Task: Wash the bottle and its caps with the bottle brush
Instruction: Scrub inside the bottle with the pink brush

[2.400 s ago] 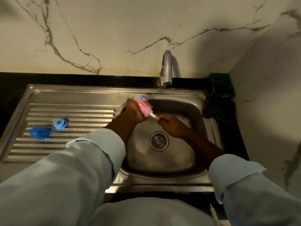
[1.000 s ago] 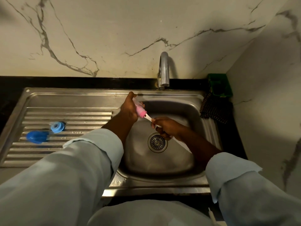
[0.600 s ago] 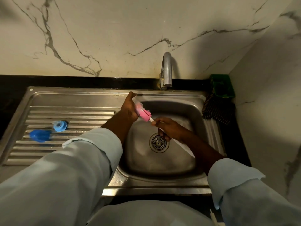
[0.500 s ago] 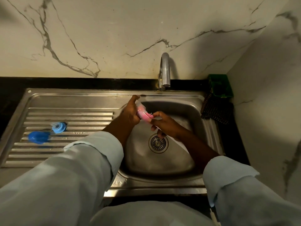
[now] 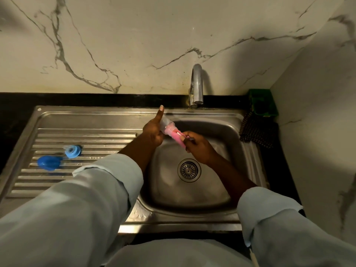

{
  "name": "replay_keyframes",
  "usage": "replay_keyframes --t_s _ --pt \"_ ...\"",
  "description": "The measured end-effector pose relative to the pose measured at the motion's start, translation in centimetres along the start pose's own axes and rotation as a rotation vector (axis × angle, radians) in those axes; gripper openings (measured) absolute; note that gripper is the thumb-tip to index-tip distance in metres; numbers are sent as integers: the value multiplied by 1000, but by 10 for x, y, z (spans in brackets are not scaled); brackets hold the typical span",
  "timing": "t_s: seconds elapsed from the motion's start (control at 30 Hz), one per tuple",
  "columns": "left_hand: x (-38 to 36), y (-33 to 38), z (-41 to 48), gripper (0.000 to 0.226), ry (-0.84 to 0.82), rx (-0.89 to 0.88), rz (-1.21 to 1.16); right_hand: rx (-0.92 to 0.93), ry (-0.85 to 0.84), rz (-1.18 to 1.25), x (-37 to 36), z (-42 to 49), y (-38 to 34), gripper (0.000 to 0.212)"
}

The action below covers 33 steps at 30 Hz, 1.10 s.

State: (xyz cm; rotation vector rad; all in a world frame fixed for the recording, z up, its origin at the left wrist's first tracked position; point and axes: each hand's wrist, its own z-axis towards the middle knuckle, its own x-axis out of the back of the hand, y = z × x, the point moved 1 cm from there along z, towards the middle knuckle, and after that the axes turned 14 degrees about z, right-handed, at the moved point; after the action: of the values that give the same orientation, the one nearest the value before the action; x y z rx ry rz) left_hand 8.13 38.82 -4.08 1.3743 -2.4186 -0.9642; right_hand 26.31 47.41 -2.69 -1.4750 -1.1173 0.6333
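Observation:
My left hand (image 5: 153, 132) grips a small clear bottle (image 5: 167, 125) over the left rim of the sink basin (image 5: 237, 132), thumb pointing up. The bottle lies tilted, its mouth toward my right hand. A pink bottle brush (image 5: 176, 136) sticks into the bottle, and my right hand (image 5: 196, 146) holds its handle close to the mouth. Two blue caps rest on the ribbed drainboard at the left: a round one (image 5: 72, 150) and a darker one (image 5: 48, 162).
A chrome tap (image 5: 196, 87) stands behind the basin, with no water seen running. The drain (image 5: 189, 170) sits in the basin floor. A green holder (image 5: 263, 104) and a dark scrubbing cloth (image 5: 257, 132) lie at the right corner by the marble wall.
My right hand has slid up the brush handle toward the bottle, pushing the pink brush deeper in. My left thumb has lifted straight up. The caps have not moved.

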Motion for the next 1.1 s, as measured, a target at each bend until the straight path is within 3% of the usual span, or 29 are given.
replay_keyframes --t_s 0.23,0.33,0.43,0.57,0.67,0.8,0.93,1.1 --pt "26 -18 83 139 148 -33 81 -61 27 197 6 -10 -4 21" --pt "23 -14 52 99 234 -2 1 -76 113 268 7 -13 2 21" --pt "2 -7 -7 62 109 -23 -58 -49 196 175 5 -9 3 18" --pt "-22 -6 -37 70 -107 -74 0 48 184 52 -2 2 -3 28" --pt "-32 -7 -40 72 -96 -108 179 129 159 -79 -8 4 -12 30" --pt "-35 -8 -32 35 -107 -76 163 313 194 -354 -15 3 -14 44" --pt "-39 -11 -35 48 -129 -42 90 379 229 -540 -18 5 -5 53" --pt "-31 -27 -26 65 -209 114 -132 141 338 -469 -4 11 0 54"
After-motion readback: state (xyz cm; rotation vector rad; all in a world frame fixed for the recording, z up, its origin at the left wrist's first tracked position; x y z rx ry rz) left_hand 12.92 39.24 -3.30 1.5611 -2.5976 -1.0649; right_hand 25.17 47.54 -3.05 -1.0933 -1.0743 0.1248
